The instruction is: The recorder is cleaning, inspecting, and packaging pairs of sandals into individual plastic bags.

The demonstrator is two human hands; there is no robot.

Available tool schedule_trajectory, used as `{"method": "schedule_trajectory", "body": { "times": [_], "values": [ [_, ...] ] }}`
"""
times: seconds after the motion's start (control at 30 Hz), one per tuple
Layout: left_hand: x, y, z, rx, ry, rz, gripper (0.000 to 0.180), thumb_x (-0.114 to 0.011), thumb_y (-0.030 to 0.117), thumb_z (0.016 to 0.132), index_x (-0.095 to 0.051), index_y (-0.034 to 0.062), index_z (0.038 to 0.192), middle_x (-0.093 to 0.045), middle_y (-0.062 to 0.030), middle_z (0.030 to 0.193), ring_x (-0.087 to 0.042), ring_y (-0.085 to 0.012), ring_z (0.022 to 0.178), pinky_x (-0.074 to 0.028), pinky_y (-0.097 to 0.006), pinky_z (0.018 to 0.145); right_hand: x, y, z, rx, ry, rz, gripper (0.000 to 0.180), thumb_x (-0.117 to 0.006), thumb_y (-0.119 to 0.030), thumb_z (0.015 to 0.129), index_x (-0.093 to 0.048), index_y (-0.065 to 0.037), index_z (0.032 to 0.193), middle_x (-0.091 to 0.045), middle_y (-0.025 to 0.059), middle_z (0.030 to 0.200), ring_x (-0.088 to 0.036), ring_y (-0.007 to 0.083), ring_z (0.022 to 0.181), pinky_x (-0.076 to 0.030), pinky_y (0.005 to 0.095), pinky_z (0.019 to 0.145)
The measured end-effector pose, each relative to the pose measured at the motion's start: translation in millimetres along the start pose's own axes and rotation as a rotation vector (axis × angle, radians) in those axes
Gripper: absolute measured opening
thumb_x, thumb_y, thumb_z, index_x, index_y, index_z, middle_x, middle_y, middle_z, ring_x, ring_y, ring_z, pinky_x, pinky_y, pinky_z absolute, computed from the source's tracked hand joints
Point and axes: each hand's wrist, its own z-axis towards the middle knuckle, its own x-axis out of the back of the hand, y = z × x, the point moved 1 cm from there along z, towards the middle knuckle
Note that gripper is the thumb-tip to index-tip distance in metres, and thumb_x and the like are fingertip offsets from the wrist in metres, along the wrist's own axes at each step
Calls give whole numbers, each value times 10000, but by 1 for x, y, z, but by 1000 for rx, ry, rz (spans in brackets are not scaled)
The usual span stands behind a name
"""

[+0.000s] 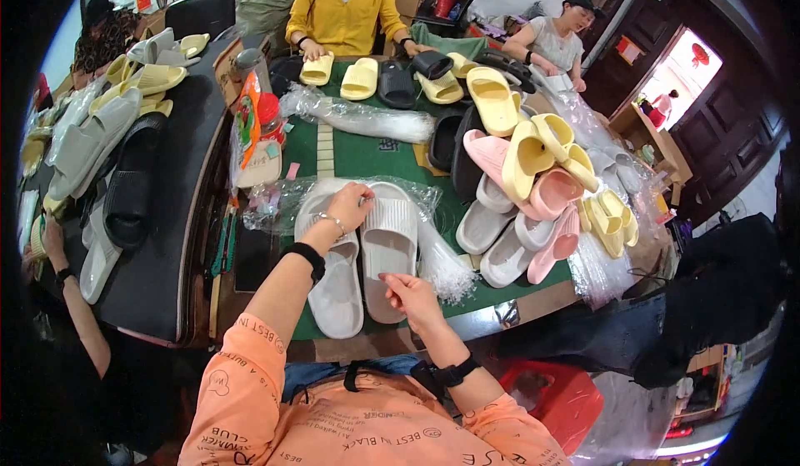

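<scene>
Side by side on the green mat lie two grey slide slippers, toes away from me: a left slipper and a right slipper, both with ribbed straps. My left hand is over the inner side of the left slipper's strap, fingers bent and closed; whatever they pinch is hidden. At the right slipper's inner edge, near the heel, my right hand has thumb and forefinger pressed together, and anything between them is too small to name. Clear plastic bags spread out behind the pair. Beside it rests a bundle of thin clear plastic strands.
Yellow, pink and grey slippers pile up at the right. Across the table, a person in yellow handles slippers; another person sits at far right. A red-lidded jar stands left. More slippers cover a dark table. A red stool is below.
</scene>
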Motion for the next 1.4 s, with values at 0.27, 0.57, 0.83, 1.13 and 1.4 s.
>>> {"method": "schedule_trajectory", "body": {
  "times": [0.27, 0.57, 0.83, 1.13, 1.4],
  "values": [
    [0, -14, -3, 71, -57, 44, 153, -553, 157, 726, -585, 47, 828, -599, -134, 801, -570, -269, 764, -450, -338, 702, -23, 9, 75, 148, 44, -238, 162, -454, -117, 815, -585, -29, 775, -467, 0, 556, -400, 92, 434, -297, 227, 382],
    [-5, -31, 4, 240, -148, 117, 226, -545, 244, 742, -628, 75, 869, -612, -129, 820, -585, -262, 766, -453, -327, 698, -44, -4, 89, 49, 136, 10, 268, -374, -246, 812, -466, -94, 612, -426, 29, 480, -356, 127, 386, -240, 261, 360],
    [-12, -36, 2, 402, 105, -76, 175, -623, 221, 703, -620, 55, 755, -607, -66, 700, -565, -161, 652, -441, -280, 625, -38, 10, 92, 87, 116, -87, 145, -441, -146, 795, -511, -23, 760, -487, 51, 585, -425, 131, 430, -337, 271, 415],
    [14, 12, -8, 185, 292, -333, 94, -587, 116, 755, -580, 24, 773, -532, 33, 649, -439, -49, 545, -361, -209, 495, -36, -62, 67, 887, 404, -858, 239, -479, -186, 793, -538, -26, 961, -581, 144, 694, -562, 339, 708, -442, 401, 613],
    [14, -6, -25, 212, 363, -628, 175, -546, 187, 798, -525, 38, 888, -517, 14, 778, -431, -53, 565, -372, -207, 512, -66, -59, 125, 724, 63, -875, 172, -447, -177, 809, -516, -22, 833, -566, 190, 735, -534, 374, 725, -410, 429, 601]
  ]
}}
